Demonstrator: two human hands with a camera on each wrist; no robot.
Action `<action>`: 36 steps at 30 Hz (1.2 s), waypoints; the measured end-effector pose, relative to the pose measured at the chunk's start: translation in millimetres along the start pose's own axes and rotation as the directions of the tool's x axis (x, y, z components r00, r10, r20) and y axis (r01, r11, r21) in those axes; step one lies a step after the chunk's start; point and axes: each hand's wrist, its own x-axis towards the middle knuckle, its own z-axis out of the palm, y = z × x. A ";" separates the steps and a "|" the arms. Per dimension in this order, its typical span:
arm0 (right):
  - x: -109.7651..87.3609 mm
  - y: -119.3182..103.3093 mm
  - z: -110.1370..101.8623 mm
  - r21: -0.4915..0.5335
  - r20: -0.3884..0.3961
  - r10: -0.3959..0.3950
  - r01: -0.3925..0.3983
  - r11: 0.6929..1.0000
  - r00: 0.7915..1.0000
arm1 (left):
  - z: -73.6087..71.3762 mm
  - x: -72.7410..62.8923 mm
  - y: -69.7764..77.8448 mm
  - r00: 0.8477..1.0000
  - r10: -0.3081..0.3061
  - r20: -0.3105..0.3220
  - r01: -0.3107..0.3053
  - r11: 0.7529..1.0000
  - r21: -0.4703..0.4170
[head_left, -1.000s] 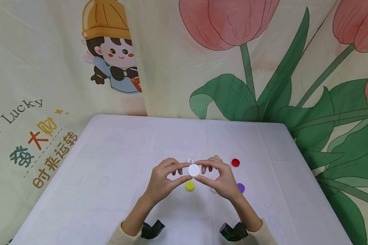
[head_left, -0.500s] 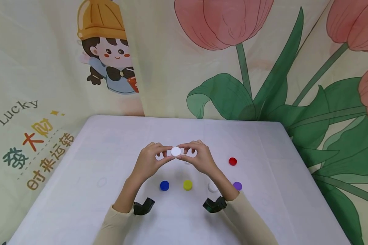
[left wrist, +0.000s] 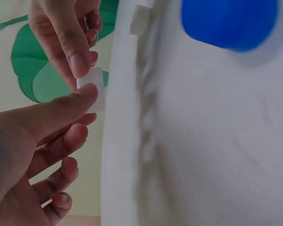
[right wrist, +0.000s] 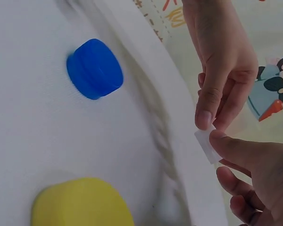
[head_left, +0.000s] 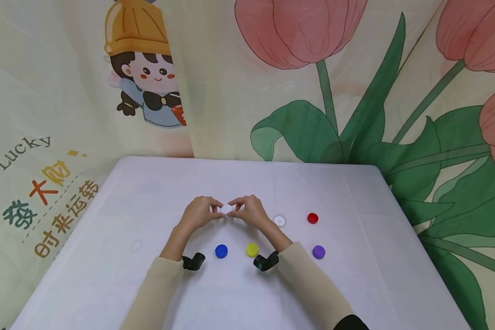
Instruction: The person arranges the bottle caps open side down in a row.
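A small white bottle cap is held up between both hands over the far middle of the table. My left hand pinches its left side with thumb and fingers, while my right hand pinches the right side. Seen from the left wrist, the cap is edge-on, with the left thumb over its side. The right wrist view shows both thumbs meeting at the cap. Nearer the body, a blue cap and a yellow cap lie below the hands.
A whitish, ring-like cap lies right of the right hand, with a red cap beyond it. A purple cap sits nearer the body. The white-covered table ends at a printed backdrop.
Both hands have moved left and away from the body with the white cap. The blue cap has come into view, and a white cap by the right forearm is now hidden behind the sleeve.
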 end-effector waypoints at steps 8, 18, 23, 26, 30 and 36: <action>0.3 4.5 17.8 -0.112 0.006 -0.021 0.022 0.993 1.000 | 10.2 1.0 -7.9 0.998 -0.038 0.043 0.034 0.996 0.082; 0.6 8.5 25.2 -0.166 0.064 0.008 0.003 0.986 0.998 | 16.0 2.3 -5.7 0.994 -0.082 0.077 0.067 0.981 0.180; -3.6 6.2 11.4 -0.166 0.048 0.020 -0.012 0.986 0.999 | 9.6 3.2 3.8 0.988 -0.112 0.110 0.088 0.975 0.205; -8.2 6.5 -5.7 -0.122 0.021 0.039 -0.037 0.992 0.999 | 4.8 7.2 13.4 0.988 -0.109 0.110 0.088 0.980 0.179; -14.1 14.5 -28.9 -0.091 -0.024 0.066 -0.068 0.994 0.998 | 3.6 16.1 29.0 0.994 -0.063 0.094 0.053 0.993 0.106; -21.9 31.4 -47.8 -0.083 -0.022 0.144 -0.145 0.986 0.989 | 15.5 30.4 47.1 0.993 -0.005 0.121 -0.003 0.998 0.065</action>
